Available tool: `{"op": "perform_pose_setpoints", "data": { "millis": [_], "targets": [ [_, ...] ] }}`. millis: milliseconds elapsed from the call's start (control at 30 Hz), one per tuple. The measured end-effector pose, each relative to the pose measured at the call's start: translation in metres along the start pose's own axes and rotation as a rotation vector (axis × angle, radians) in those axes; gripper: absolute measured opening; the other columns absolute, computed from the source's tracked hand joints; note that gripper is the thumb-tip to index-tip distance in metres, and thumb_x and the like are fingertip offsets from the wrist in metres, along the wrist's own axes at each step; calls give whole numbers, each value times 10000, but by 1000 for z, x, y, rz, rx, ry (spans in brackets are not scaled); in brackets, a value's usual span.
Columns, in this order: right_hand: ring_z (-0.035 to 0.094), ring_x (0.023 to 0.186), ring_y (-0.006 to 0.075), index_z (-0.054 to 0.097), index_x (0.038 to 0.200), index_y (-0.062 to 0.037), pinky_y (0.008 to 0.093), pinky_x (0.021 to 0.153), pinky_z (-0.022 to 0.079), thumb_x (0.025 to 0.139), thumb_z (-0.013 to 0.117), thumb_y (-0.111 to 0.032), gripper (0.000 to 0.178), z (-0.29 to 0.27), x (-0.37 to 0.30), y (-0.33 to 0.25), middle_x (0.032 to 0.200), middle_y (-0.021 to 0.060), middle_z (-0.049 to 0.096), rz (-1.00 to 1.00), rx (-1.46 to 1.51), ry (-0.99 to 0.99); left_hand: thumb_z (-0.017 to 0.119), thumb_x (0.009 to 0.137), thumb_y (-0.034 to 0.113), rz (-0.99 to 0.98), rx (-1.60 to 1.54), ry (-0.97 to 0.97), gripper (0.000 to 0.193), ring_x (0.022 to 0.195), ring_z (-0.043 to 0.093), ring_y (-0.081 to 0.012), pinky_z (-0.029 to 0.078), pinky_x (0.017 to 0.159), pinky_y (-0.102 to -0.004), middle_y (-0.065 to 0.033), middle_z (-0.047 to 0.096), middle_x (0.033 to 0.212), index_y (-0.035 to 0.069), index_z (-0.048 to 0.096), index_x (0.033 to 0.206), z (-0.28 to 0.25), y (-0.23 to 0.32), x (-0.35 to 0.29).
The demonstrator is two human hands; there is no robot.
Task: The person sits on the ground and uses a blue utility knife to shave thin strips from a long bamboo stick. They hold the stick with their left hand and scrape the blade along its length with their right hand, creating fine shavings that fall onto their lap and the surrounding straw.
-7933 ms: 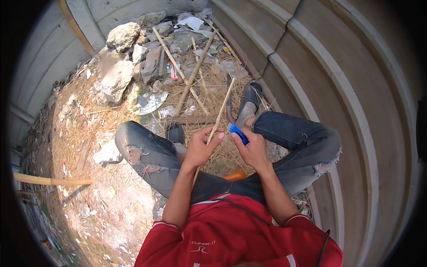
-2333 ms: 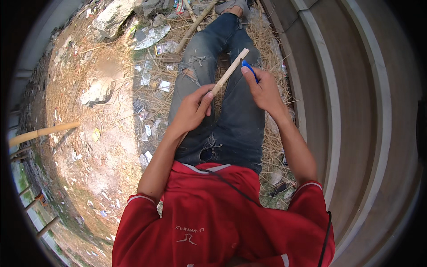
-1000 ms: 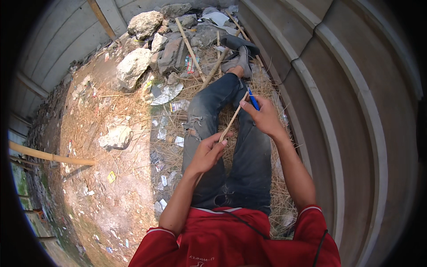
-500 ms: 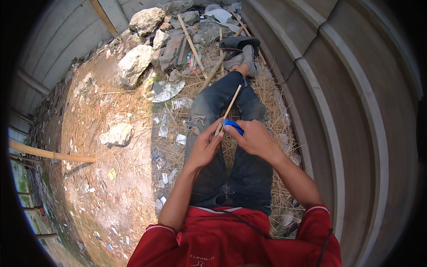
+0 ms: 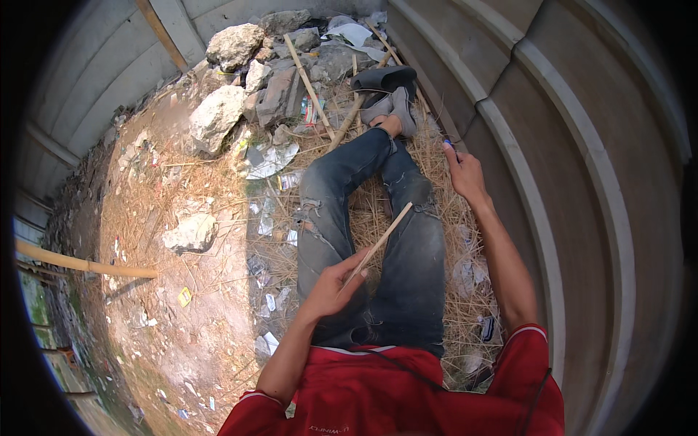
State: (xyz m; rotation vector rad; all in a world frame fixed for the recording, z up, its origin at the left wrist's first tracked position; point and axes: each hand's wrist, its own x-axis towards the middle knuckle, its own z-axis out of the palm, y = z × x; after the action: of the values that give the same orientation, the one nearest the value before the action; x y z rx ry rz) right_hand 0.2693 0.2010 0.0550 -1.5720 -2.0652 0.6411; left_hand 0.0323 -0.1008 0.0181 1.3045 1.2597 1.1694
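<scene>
Apparently, the step in hand is the shaving of a thin, pale stick (image 5: pixel 385 236) with a small blue tool (image 5: pixel 449 142), though at this instant the two are well apart and no cut is being made. The stick is in the left hand (image 5: pixel 338 285), above the worn jeans (image 5: pixel 407 276); the thumb and the fingers are clamped on it, and its upper end points freely forward and to the right, over the right leg. How far the stick goes below the grip, I cannot tell, because the hand hides it. The right hand (image 5: pixel 465 173) is stretched out farther forward, beside the right shin, above the dry straw (image 5: pixel 465 214) and near the corrugated wall (image 5: pixel 523 116). Its fingers are folded together around the blue tool, of which only a small part shows past the thumb; I suppose that it is a cutter, but the blade cannot be made out. In my judgement, the next move calls for bringing this tool to the free part of the stick, with its edge laid at a low angle on the wood, while the left fingers hold firmly and lie behind the cutting path. A stroke directed away from the body would be more prudent, since both legs are just under the work, and too deep a bite could perhaps split such slender wood.
</scene>
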Motion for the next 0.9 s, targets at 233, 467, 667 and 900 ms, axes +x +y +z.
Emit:
{"op": "perform_pose_setpoints", "data": {
  "millis": [233,467,667,900],
  "targets": [
    [606,602,422,662,738,30,533,631,443,1017,564,-542,644,4,-72,-58,621,258,585,-214,65,-245,589,1057,111,35,-16,223,481,1325,567,-182,425,1097,-303,-181,611,1450,-30,496,1508,-9,-1,36],
    [692,768,503,738,845,1,569,715,536,1025,542,-542,604,33,-113,-99,745,294,684,-299,-91,-378,620,1001,86,87,245,281,534,1061,745,-300,559,904,-358,-258,712,1222,96,516,1524,-4,9,53],
    [669,708,482,693,800,49,559,690,501,1036,516,-571,687,21,-23,-19,715,296,654,-57,-140,-21,652,930,85,-34,394,142,583,896,726,-439,581,789,-416,-259,739,1032,164,559,1499,12,9,1],
    [623,618,444,657,772,47,500,597,453,1019,595,-525,626,18,-60,-39,642,277,594,-131,141,-151,698,994,254,-62,406,343,484,825,740,-423,578,719,-407,-226,753,1028,134,604,1453,-4,7,7]
  ]
}}
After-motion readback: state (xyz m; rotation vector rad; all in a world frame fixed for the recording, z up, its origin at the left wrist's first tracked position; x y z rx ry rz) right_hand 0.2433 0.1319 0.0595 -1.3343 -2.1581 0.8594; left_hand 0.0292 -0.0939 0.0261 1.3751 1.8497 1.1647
